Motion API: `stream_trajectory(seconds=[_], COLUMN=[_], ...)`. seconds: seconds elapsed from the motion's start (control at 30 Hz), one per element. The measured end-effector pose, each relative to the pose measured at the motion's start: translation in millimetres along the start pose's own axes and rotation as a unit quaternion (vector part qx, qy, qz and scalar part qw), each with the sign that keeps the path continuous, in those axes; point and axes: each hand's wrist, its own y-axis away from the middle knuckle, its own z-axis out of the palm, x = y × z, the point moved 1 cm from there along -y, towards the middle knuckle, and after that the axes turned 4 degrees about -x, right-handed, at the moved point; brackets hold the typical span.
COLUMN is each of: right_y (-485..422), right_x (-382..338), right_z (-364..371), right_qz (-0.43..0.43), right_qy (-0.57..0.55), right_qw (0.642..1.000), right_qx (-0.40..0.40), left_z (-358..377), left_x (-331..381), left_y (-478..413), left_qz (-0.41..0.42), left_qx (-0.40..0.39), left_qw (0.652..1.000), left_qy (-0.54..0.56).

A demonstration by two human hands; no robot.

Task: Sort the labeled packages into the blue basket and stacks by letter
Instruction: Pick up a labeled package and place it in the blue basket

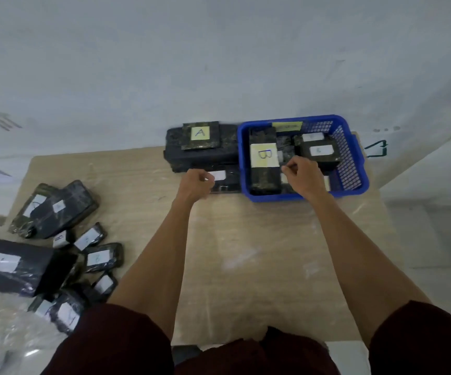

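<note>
Soft even light (blurred, warped edges)

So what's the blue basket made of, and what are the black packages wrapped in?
The blue basket looks like hard moulded plastic: even colour, slight shine, lattice holes in its walls. The package labelled B seems wrapped in thin black plastic film, since it is wrinkled and glints. Its yellow label looks like matte paper.

Centre of surface (pixel 246 239) is bare from near edge to far: wide open lane. Left side blocked by loose pile of pkgs (pixel 56 239), running to near-left corner. Far edge shut off: A stack (pixel 200 152) touching blue basket (pixel 270 198) on its right, wall (pixel 219 63) just behind. Basket mostly filled w/ pkgs; narrow bare strip to its right.
</note>
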Motion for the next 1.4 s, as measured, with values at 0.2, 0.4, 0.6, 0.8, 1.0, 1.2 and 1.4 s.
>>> stream_trajectory(seconds=[0.2, 0.4, 0.6, 0.8, 1.0, 1.2, 1.4], right_y=[36.7, 93.2, 131.6, 152.3, 157.2, 152.0, 146.1], right_x=[-97.5, -188.7, -243.2, -268.9, -274.7, -276.7, -270.7], right_z=[89.5, 201.4, 299.5, 361.2, 374.2, 357.1, 320.6], right_qz=[-0.014, 0.003, 0.059, 0.134, 0.13, 0.139, 0.178], right_qy=[-0.011, -0.04, -0.082, -0.141, -0.167, -0.222, -0.373], right_qw=[1.0, 0.993, 0.96, 0.933, 0.935, 0.933, 0.891], right_qx=[-0.022, -0.111, -0.26, -0.304, -0.284, -0.246, -0.188], left_z=[-94.7, -177.2, -215.7, -221.0, -221.0, -219.9, -213.1], left_x=[-91.5, -186.4, -256.6, -282.6, -282.0, -265.4, -235.0], left_y=[21.3, 45.4, 54.7, 53.1, 49.5, 45.1, 42.5], left_qz=[0.009, -0.011, -0.04, -0.069, -0.073, -0.036, 0.02], left_qx=[-0.019, -0.032, -0.039, -0.061, -0.093, -0.062, -0.032], left_qw=[0.999, 0.996, 0.981, 0.962, 0.96, 0.985, 0.998], left_qy=[-0.03, -0.086, -0.186, -0.259, -0.254, -0.156, -0.057])
